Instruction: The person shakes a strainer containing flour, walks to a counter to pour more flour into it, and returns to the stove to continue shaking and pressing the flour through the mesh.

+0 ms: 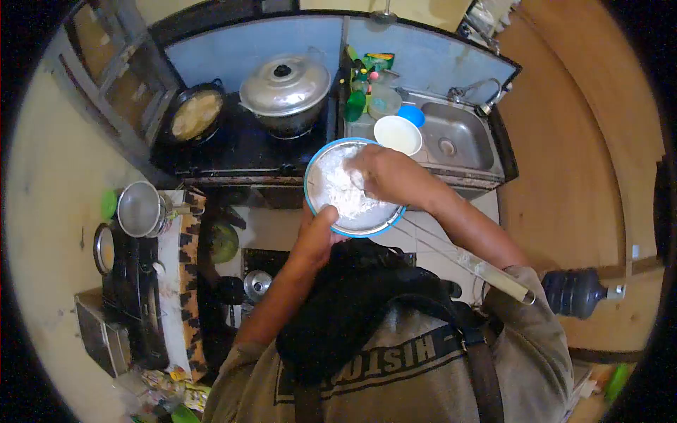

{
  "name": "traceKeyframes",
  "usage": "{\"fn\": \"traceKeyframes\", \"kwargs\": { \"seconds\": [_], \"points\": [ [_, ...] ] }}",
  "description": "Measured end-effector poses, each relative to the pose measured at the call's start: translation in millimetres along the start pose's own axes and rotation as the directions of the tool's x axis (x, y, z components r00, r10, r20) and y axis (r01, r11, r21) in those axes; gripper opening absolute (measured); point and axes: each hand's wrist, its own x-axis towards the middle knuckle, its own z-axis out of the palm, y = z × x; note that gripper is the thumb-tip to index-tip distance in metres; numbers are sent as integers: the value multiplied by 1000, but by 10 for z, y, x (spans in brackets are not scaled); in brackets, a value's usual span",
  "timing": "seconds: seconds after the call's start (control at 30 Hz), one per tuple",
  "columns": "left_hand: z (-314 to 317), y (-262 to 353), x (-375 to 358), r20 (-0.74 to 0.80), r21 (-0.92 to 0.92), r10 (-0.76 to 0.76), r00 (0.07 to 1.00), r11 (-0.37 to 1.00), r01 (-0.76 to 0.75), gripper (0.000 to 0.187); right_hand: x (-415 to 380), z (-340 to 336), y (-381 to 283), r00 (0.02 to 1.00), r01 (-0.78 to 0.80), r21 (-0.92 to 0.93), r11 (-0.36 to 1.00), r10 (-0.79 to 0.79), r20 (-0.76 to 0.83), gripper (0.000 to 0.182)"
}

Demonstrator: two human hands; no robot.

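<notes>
White flour-like powder (360, 206) fills a sieve (520, 287) whose long handle points to the lower right. The sieve sits in a blue-rimmed bowl (307, 185), held up before my chest. My left hand (317, 236) grips the near left side, thumb over the rim and fingers underneath. From the right, my right hand (388, 173) reaches into the powder with its fingers curled together. White coats the fingertips; whatever lies between them is hidden.
Ahead on the black stove stand a wok with frying food (197, 115) and a large lidded pot (285, 88). A white bowl (398, 135) stands beside the sink (451, 127). On the left counter is another strainer (139, 209); a water jug (572, 292) lies at right.
</notes>
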Motion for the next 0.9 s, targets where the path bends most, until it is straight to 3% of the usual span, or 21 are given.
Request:
{"fn": "traceKeyframes", "kwargs": {
  "seconds": [0.03, 0.1, 0.17, 0.23, 0.3, 0.33, 0.37, 0.43, 0.5, 0.57, 0.63, 0.7, 0.73, 0.9],
  "points": [
    [-86, 16, 49, 74, -42, -36, 997, 998, 39, 49, 34, 13, -56, 989, 51, 38, 998, -45, -140, 41],
    [-166, 114, 64, 158, -68, -80, 984, 993, 92, 57, 115, 103, -211, 987, 46, 45, 998, -38, -153, 39],
    [-177, 209, -24, 175, -126, -74, 982, 987, 97, 58, 104, 200, -357, 994, 99, -25, 995, -100, -52, 38],
    [-251, 277, -63, 210, -71, -132, 969, 986, 149, 53, 59, 202, -433, 1000, 15, -50, 999, -15, -5, 36],
    [-309, 290, -74, 247, -19, -186, 951, 980, 197, 50, 27, 158, -479, 972, -184, -147, 972, 203, 122, 36],
    [-336, 280, -74, 254, -27, -179, 951, 981, 192, 50, 13, 173, -477, 977, -213, -94, 973, 215, 7, 38],
    [-361, 292, -62, 257, -30, -172, 951, 982, 186, 50, 31, 182, -515, 973, -231, -87, 969, 232, 1, 38],
    [-365, 301, -87, 277, -39, -182, 944, 979, 200, 51, 64, 213, -645, 954, -188, -23, 982, 177, -243, 37],
    [-374, 275, -93, 295, -56, -185, 937, 976, 210, 51, 52, 287, -613, 970, -159, 10, 987, 158, -185, 37],
    [-389, 200, -52, 324, -88, -207, 923, 965, 247, 53, -45, 275, -573, 998, -68, -85, 994, 69, 12, 37],
    [-371, 141, -46, 335, -76, -202, 920, 968, 240, 54, -244, 104, -646, 997, -67, -39, 997, 65, -38, 39],
    [-324, 109, -71, 341, -60, -192, 920, 972, 225, 55, -420, -44, -676, 959, -174, 107, 979, 193, -210, 41],
    [-274, 110, -76, 354, -47, -154, 923, 982, 183, 55, -504, -52, -613, 930, -149, 137, 979, 185, -316, 43],
    [74, -59, -174, 367, -27, -142, 919, 986, 164, 57, -983, -58, -478, 840, -242, 244, 939, 329, -432, 43]
  ]
}}
